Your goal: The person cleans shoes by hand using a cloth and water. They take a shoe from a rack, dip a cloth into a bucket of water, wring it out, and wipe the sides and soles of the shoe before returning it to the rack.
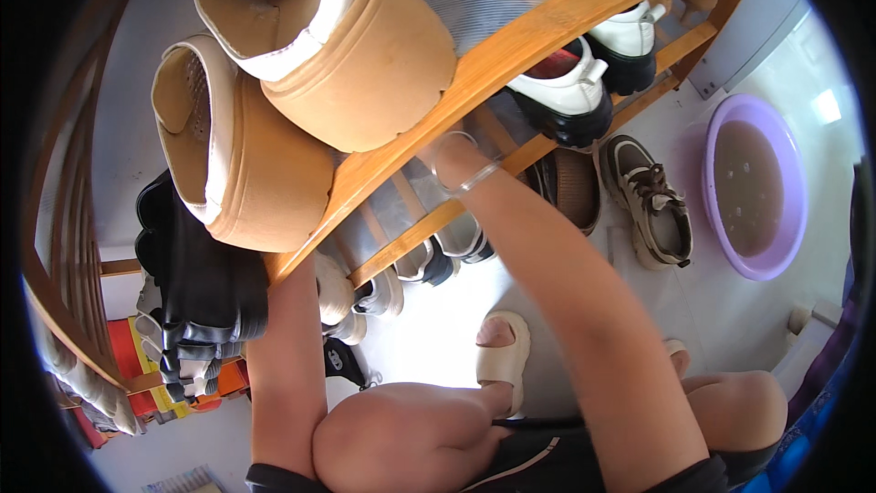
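Note:
My left forearm (286,370) reaches up behind the front rail of a wooden shoe rack (520,48); that hand is hidden. My right arm passes under the same rail, with a clear bracelet (479,177) at the wrist. Only the base of my right hand (452,154) shows, so its fingers and anything in them are hidden. Above, on the top tier, sit two thick tan-soled shoes with white collars, one nearer shoe (363,61) and one farther left (267,171). White-and-black shoes (564,99) stand on the tier below, right of my wrist.
Black shoes (212,267) are at the rack's left end, and pale sneakers (335,291) line a lower tier. A brown lace-up shoe (647,205) rests on the floor beside a purple basin (712,219) of murky water. Colourful boxes (126,349) stand at the left. My slippered foot (503,356) is below.

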Demonstrator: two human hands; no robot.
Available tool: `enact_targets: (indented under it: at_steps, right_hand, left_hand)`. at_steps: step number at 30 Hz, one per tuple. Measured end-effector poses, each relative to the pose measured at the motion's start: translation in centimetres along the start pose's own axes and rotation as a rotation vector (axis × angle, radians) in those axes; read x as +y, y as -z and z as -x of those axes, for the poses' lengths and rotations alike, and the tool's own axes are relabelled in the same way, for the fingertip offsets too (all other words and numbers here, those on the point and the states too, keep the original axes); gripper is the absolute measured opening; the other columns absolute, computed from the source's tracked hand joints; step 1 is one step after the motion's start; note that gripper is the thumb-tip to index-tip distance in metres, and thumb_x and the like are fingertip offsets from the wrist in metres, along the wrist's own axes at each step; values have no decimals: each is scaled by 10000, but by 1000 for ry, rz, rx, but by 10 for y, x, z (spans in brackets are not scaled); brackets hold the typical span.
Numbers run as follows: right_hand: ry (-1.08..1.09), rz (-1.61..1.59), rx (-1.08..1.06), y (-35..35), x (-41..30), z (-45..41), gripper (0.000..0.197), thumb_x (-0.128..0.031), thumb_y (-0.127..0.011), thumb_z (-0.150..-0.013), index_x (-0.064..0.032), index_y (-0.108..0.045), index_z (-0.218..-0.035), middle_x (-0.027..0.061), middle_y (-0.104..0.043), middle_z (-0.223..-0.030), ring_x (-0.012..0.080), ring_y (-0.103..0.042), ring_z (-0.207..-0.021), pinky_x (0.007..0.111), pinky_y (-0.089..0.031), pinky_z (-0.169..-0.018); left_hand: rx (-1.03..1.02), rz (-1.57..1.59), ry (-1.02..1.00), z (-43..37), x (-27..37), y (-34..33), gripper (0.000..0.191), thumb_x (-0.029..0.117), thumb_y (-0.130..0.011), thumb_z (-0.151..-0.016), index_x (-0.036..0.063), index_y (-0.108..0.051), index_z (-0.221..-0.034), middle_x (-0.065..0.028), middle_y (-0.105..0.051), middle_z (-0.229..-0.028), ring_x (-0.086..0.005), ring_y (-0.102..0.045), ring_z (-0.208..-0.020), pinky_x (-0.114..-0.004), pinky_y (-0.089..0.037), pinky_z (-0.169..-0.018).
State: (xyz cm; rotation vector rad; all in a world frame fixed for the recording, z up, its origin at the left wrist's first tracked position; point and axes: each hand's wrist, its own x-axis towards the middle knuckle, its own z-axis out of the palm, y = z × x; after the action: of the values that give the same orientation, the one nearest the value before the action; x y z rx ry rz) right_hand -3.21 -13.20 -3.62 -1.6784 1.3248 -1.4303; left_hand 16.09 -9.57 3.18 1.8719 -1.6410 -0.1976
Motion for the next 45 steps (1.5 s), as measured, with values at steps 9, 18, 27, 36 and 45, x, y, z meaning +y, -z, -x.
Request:
enact_targets:
  at_steps: [9,18,27,36,45]
  right_hand:
    - [-206,-198,9,-112,-82,32,307,-121,-473,-833,-37,-566,-1113,140,-539,-1171,276,-462,-1136,358,-372,-953]
    - [-20,200,-463,-106,-77,79,310,-152,-500,-824,-35,-584,-1098,142,-540,-1183,265,-447,-1171,358,-357,-981]
    - [764,613,-701,44,-18,117,320,-154,-525,-780,-14,-596,-1058,139,-547,-1161,286,-388,-1230,469,-339,-988]
    - [422,579,-327,74,1,113,404,-59,-491,-778,53,-479,-1166,211,-414,-1297,383,-354,-1237,443,-302,-1042]
    - [297,83,-780,-34,-84,102,281,-71,-505,-779,14,-567,-1039,177,-572,-1087,295,-526,-1067,371,-402,-940]
  left_hand:
    - [8,-12,21,27,-8,21,386,104,-523,-822,20,-458,-1193,-133,-500,-1148,-232,-520,-1008,-302,-408,-841]
    - [-8,2,12,25,-6,7,362,100,-523,-807,28,-481,-1160,-118,-528,-1092,-212,-544,-951,-289,-427,-794]
    - [1,12,13,17,-2,-20,339,95,-523,-793,37,-503,-1127,-104,-555,-1036,-192,-569,-895,-275,-446,-748]
    - [-5,-53,17,13,10,-17,318,90,-523,-778,46,-525,-1094,-89,-583,-980,-172,-594,-838,-261,-465,-701]
    - [-94,-440,-245,83,52,36,299,85,-523,-764,54,-548,-1060,-75,-611,-924,-152,-619,-782,-248,-484,-654]
